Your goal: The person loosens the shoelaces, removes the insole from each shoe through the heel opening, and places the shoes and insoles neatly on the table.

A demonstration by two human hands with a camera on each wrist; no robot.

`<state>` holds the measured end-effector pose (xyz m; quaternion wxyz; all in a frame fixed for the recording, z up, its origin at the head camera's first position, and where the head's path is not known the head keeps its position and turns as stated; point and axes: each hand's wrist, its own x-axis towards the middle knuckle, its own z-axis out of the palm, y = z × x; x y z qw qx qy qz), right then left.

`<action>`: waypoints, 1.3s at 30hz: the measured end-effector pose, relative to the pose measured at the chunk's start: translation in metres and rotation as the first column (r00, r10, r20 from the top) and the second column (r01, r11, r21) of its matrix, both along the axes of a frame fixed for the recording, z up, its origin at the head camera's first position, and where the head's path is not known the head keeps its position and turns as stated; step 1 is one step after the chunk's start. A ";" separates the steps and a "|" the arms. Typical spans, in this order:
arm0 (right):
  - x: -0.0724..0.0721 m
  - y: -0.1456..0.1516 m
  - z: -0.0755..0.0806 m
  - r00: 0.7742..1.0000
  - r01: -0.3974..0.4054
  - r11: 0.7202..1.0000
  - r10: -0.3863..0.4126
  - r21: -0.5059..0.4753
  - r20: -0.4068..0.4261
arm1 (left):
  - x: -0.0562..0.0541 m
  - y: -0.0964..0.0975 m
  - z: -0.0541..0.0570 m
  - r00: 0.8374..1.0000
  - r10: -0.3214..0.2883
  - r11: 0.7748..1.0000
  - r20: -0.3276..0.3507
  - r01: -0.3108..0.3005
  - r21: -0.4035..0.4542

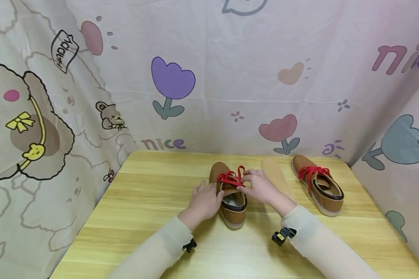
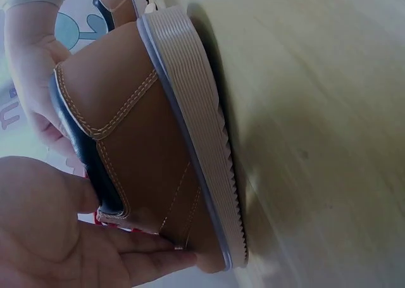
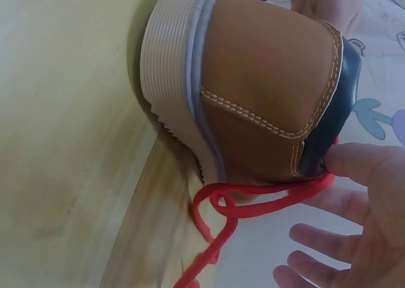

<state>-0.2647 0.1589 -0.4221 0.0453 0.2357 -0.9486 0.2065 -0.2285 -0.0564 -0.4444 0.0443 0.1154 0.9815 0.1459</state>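
Observation:
A brown shoe (image 1: 233, 217) with a dark collar and red laces (image 1: 227, 178) stands on the table, toe pointing away. My left hand (image 1: 204, 201) grips its left side; in the left wrist view the thumb meets the collar edge and the fingers (image 2: 152, 259) lie along the outer leather. On the opposite side, my right hand (image 1: 260, 187) pinches the upper by the collar with thumb and forefinger. A red lace loop (image 3: 266, 199) runs out from between these two, while the other fingers (image 3: 323, 240) spread loosely. Inside the shoe shows a greyish footbed (image 1: 230, 199).
A flat tan insole (image 1: 277, 176) lies behind my right hand. Farther right stands the matching brown shoe (image 1: 326, 201), its red laces tied. A printed cloth (image 1: 209, 77) hangs behind the wooden table (image 1: 153, 186) and along both sides.

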 end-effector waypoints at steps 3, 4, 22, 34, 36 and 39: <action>0.001 -0.002 -0.001 1.000 0.000 1.000 0.000 0.000 -0.010 | -0.002 -0.002 0.001 1.000 -0.008 1.000 0.010 0.008 0.025; 0.001 -0.002 -0.002 1.000 0.001 1.000 -0.001 -0.001 -0.009 | -0.003 -0.003 0.001 1.000 -0.012 0.999 0.015 0.011 0.033; 0.010 -0.025 -0.005 0.999 0.039 0.999 -0.039 0.006 -0.015 | -0.024 -0.030 0.005 0.987 -0.155 0.981 0.034 0.149 0.123; 0.011 -0.027 -0.004 0.999 0.049 0.999 -0.049 -0.007 -0.018 | -0.024 -0.032 0.006 0.987 -0.156 0.981 0.030 0.152 0.122; 0.011 -0.026 -0.004 0.999 0.053 0.998 -0.053 -0.013 -0.011 | -0.023 -0.031 0.005 0.988 -0.151 0.981 0.020 0.147 0.123; 0.010 -0.024 -0.003 0.999 0.052 0.998 -0.052 -0.020 0.003 | -0.022 -0.031 0.005 0.990 -0.142 0.982 0.006 0.141 0.127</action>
